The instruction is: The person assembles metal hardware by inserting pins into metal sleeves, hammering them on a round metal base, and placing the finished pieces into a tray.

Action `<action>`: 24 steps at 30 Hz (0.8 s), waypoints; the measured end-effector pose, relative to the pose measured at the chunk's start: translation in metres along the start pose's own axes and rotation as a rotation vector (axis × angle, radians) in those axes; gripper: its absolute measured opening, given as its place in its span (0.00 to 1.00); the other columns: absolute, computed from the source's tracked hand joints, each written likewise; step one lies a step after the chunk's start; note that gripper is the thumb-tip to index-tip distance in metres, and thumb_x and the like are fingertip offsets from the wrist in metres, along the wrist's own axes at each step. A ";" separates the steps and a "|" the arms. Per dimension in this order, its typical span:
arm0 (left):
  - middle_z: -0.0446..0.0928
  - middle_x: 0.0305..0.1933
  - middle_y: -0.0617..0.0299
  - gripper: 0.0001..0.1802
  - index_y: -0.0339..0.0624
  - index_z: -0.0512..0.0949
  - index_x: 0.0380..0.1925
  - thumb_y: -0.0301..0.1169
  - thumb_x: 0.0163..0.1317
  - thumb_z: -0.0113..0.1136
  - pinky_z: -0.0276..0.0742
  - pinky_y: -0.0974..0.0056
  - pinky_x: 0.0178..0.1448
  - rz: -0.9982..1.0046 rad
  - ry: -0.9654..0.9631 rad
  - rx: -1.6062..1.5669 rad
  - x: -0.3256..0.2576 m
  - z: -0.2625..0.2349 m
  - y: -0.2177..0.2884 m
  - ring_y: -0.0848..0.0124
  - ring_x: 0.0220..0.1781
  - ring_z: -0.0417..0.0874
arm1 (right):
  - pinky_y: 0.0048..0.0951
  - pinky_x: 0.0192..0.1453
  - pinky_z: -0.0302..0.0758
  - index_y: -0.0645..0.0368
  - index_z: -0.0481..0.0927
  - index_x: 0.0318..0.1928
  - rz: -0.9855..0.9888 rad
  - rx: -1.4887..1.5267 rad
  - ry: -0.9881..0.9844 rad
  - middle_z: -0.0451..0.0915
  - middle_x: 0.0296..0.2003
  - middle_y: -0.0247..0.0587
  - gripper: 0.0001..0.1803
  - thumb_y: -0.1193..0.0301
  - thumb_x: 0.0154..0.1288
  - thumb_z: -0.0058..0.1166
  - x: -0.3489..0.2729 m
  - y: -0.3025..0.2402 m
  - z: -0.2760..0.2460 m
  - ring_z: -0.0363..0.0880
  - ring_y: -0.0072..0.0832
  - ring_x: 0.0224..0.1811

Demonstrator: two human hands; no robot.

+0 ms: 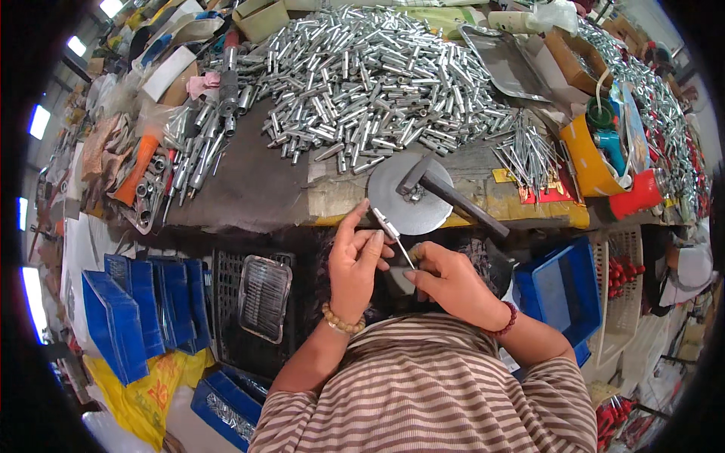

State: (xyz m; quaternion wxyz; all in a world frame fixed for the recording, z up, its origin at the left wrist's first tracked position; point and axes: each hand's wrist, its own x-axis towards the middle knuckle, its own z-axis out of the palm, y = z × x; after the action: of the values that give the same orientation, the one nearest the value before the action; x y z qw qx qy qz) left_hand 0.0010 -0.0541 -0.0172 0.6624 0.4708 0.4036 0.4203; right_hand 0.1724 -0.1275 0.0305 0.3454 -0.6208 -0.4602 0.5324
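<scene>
My right hand (449, 278) is closed, pinching the lower end of a thin metal rod (406, 255) between thumb and fingers. On the rod's upper end is a short silvery metal sleeve (386, 224), tilted up and to the left. My left hand (355, 260) is beside the sleeve, its index finger stretched up and its thumb apart from it; whether a fingertip touches the sleeve is hard to tell. Just beyond, a hammer (453, 192) lies across a round grey metal plate (393, 202) at the bench's front edge.
A large heap of metal sleeves (377, 83) covers the back of the bench (249, 170). Thin rods (529, 155) lie in a pile at right, near a yellow container (585, 155). Sockets and tools (200, 147) lie at left. Blue bins (113, 325) stand below on both sides.
</scene>
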 end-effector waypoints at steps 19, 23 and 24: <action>0.83 0.44 0.55 0.34 0.42 0.70 0.65 0.26 0.59 0.73 0.81 0.64 0.45 -0.105 0.801 0.155 -0.042 -0.233 -0.109 0.70 0.42 0.83 | 0.21 0.37 0.79 0.66 0.79 0.64 -0.174 0.035 0.266 0.83 0.39 0.35 0.18 0.77 0.77 0.56 0.031 0.014 -0.020 0.80 0.17 0.36; 0.84 0.46 0.55 0.33 0.41 0.74 0.62 0.29 0.56 0.75 0.82 0.59 0.49 -0.249 1.018 0.374 -0.093 -0.353 -0.223 0.65 0.43 0.84 | 0.20 0.31 0.80 0.66 0.79 0.64 -0.169 0.116 0.170 0.81 0.35 0.34 0.18 0.76 0.78 0.55 0.043 0.011 -0.011 0.79 0.16 0.32; 0.84 0.46 0.54 0.32 0.41 0.76 0.61 0.30 0.55 0.75 0.83 0.57 0.51 -0.336 1.008 0.443 -0.085 -0.357 -0.229 0.64 0.44 0.84 | 0.21 0.30 0.80 0.66 0.79 0.63 -0.158 0.107 0.198 0.80 0.34 0.34 0.17 0.76 0.78 0.55 0.042 0.014 -0.013 0.79 0.16 0.31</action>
State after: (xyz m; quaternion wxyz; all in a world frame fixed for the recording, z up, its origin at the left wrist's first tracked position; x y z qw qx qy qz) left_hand -0.3176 -0.0786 -0.3084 0.3318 0.2692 0.8170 0.3871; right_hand 0.1883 -0.0925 0.0055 0.4623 -0.6128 -0.4424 0.4636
